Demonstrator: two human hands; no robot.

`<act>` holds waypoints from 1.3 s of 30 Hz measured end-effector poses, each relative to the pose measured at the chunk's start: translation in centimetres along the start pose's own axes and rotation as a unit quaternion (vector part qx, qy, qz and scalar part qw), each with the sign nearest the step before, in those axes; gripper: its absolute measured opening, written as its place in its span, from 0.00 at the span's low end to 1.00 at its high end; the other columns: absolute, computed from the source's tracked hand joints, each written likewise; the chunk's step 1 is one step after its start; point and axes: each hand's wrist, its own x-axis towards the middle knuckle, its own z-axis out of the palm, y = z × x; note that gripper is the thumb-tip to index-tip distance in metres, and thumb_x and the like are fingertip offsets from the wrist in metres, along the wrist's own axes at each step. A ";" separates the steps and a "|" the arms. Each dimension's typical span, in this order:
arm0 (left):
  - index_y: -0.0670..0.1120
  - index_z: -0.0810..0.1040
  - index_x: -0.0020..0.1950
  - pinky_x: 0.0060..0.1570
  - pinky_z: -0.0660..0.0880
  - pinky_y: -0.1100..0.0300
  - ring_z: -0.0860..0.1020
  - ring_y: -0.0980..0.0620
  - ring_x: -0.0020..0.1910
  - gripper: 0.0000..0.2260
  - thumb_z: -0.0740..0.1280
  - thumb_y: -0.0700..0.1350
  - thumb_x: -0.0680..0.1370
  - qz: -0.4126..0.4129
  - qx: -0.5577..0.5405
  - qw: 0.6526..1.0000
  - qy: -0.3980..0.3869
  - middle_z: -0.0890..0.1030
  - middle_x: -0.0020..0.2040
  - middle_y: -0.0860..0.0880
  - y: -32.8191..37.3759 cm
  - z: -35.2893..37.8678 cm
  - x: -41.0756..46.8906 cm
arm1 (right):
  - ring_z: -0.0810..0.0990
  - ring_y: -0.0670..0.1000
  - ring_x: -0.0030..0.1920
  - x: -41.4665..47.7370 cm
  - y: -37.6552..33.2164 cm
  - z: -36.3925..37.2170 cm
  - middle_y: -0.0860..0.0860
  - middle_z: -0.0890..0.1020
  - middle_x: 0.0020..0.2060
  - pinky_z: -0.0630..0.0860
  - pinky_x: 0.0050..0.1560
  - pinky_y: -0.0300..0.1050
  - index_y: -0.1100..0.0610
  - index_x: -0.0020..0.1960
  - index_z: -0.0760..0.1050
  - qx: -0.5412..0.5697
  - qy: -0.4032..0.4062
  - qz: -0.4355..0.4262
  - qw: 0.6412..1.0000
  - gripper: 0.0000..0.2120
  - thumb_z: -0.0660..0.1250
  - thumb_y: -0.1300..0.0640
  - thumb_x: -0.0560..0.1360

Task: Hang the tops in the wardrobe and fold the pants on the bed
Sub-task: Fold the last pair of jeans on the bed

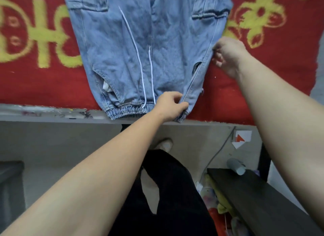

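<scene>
The left hand [171,105] pinches the right-side seam of the denim joggers [122,42] just above the elastic waistband [129,112], fingers curled tight on the fabric. The right hand [228,55] pinches the same seam farther up the leg, knuckles bunched. The joggers lie flat, front up, on a red blanket [43,81] with yellow-green flowers, and the waistband overhangs the bed edge [52,118] slightly.

Both grips sit on 1 side, so a lengthwise fold looks likely, and several things could spoil it:

- The white drawstring [138,60] trails loose up the front in 2 strands and may get trapped crooked inside the fold.
- A white pocket lining [106,86] pokes out on the far side and would leave a lump.
- With nothing holding the other side, pulling the seam across could drag the whole garment instead of folding it.
- The overhanging waistband could slip off toward the floor.
</scene>
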 end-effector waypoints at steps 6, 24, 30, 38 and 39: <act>0.43 0.78 0.55 0.36 0.72 0.72 0.76 0.59 0.39 0.10 0.73 0.41 0.75 -0.036 -0.178 0.979 0.093 0.82 0.47 0.45 -2.4 -9.9 -4.8 | 0.76 0.39 0.38 -3.0 -5.4 11.5 0.46 0.81 0.48 0.70 0.40 0.30 0.53 0.74 0.68 -0.128 -0.086 -0.173 0.973 0.33 0.59 0.61 0.68; 0.49 0.80 0.40 0.46 0.75 0.57 0.79 0.49 0.42 0.05 0.70 0.46 0.76 -0.251 -0.083 0.939 0.218 0.81 0.39 0.51 -17.1 -16.8 -2.2 | 0.69 0.58 0.70 -1.6 2.7 35.7 0.58 0.68 0.72 0.69 0.66 0.51 0.54 0.81 0.46 -0.461 -0.262 -0.296 0.794 0.36 0.56 0.65 0.76; 0.43 0.80 0.40 0.44 0.74 0.54 0.80 0.43 0.45 0.09 0.70 0.47 0.75 -0.273 -0.016 0.950 0.149 0.80 0.36 0.48 -15.8 -18.3 -1.8 | 0.78 0.57 0.52 -1.4 0.5 35.2 0.56 0.78 0.53 0.74 0.57 0.53 0.56 0.81 0.43 -0.463 -0.308 -0.241 0.795 0.39 0.59 0.65 0.76; 0.47 0.76 0.59 0.54 0.73 0.54 0.79 0.44 0.53 0.12 0.66 0.43 0.75 -0.194 0.010 0.954 0.226 0.81 0.49 0.49 -9.9 -25.7 2.2 | 0.75 0.56 0.63 0.6 -7.5 29.9 0.57 0.79 0.60 0.68 0.67 0.47 0.56 0.71 0.70 -0.391 -0.120 -0.260 0.875 0.23 0.60 0.63 0.76; 0.47 0.75 0.59 0.53 0.73 0.54 0.79 0.44 0.52 0.12 0.66 0.43 0.75 -0.165 0.007 0.955 0.248 0.80 0.48 0.50 -8.7 -26.9 3.4 | 0.76 0.55 0.62 1.2 -8.8 29.6 0.56 0.79 0.60 0.68 0.66 0.47 0.56 0.71 0.71 -0.374 -0.089 -0.254 0.888 0.23 0.60 0.63 0.76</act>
